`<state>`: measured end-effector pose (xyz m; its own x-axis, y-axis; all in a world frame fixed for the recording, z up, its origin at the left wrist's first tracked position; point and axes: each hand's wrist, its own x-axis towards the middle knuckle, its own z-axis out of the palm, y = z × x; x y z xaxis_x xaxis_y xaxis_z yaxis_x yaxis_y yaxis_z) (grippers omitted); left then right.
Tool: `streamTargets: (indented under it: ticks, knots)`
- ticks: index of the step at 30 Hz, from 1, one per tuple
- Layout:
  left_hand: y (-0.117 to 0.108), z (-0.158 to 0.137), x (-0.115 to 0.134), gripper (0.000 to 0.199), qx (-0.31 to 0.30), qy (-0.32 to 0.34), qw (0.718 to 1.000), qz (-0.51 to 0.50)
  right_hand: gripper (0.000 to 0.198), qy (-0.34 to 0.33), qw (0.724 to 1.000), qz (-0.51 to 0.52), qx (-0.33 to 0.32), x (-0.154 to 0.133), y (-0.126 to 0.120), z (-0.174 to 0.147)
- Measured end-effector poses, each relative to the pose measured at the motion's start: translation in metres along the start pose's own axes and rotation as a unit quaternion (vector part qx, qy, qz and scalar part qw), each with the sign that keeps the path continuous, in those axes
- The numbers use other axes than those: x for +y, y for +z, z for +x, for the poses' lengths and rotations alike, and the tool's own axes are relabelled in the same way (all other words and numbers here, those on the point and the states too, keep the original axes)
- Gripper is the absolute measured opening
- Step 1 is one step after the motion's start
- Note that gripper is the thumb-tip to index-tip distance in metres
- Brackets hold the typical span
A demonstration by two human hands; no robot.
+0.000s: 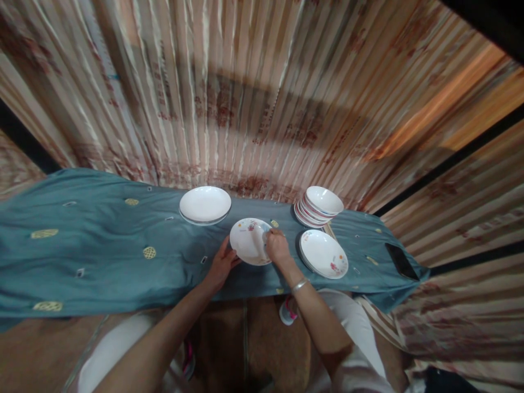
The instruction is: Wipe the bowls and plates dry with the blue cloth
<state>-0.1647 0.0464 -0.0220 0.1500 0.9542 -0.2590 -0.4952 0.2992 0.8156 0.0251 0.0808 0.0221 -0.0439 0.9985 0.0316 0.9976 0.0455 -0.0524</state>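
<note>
A white plate [248, 244] with small printed flowers is tilted up above the front of the table. My left hand [222, 265] grips it at the lower left rim, thumb near the face and fingers behind. Over the plate's right side, my right hand [278, 246] is closed, its fingers curled against the inner face. Whatever those fingers hold, if anything, is hidden. Just right of that hand lies a stack of matching flowered plates [323, 254]. Behind and to the left stand a few stacked white plates [205, 204].
A stack of white bowls [319, 206] with red-patterned outsides stands at the back right. A dark phone [402, 262] lies near the right end of the table, which has a teal cloth [110, 245]. A pleated curtain [245, 109] hangs close behind; dark poles frame the sides.
</note>
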Motion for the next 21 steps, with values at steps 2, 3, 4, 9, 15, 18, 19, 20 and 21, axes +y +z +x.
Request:
streamTargets:
  ticks: [2, 3, 4, 9, 15, 18, 19, 20, 21]
  knots:
    - [0.000, 0.000, 0.001, 0.085, -0.003, -0.002, 1.000, -0.001, 0.032, 0.010, 1.000, 0.009, 0.009, -0.002, 0.003, 0.008]
    - [0.000, 0.000, 0.001, 0.083, -0.005, -0.003, 1.000, -0.003, 0.032, 0.013, 1.000, 0.013, 0.013, -0.003, 0.004, 0.012]
    - [0.000, 0.000, 0.001, 0.081, -0.007, -0.003, 1.000, -0.004, 0.032, 0.016, 1.000, 0.019, 0.016, -0.004, 0.005, 0.015]
    - [-0.002, 0.003, -0.001, 0.074, -0.002, -0.009, 1.000, -0.008, 0.032, 0.028, 0.993, 0.106, 0.043, -0.012, 0.017, 0.031]
    - [-0.002, 0.004, 0.000, 0.077, -0.006, -0.013, 1.000, -0.009, 0.040, -0.001, 0.975, 0.205, 0.085, -0.024, 0.038, 0.044]
    - [-0.001, 0.002, 0.003, 0.078, -0.010, -0.014, 1.000, -0.002, 0.048, -0.022, 0.961, 0.256, 0.099, -0.029, 0.044, 0.048]
    - [0.000, 0.001, 0.004, 0.077, -0.011, -0.014, 1.000, 0.001, 0.049, -0.031, 0.956, 0.274, 0.102, -0.031, 0.046, 0.049]
    - [0.000, 0.001, 0.004, 0.077, -0.011, -0.014, 1.000, 0.004, 0.051, -0.039, 0.951, 0.289, 0.102, -0.033, 0.047, 0.050]
    - [0.000, 0.001, 0.005, 0.076, -0.010, -0.014, 1.000, 0.005, 0.052, -0.047, 0.947, 0.302, 0.100, -0.035, 0.048, 0.051]
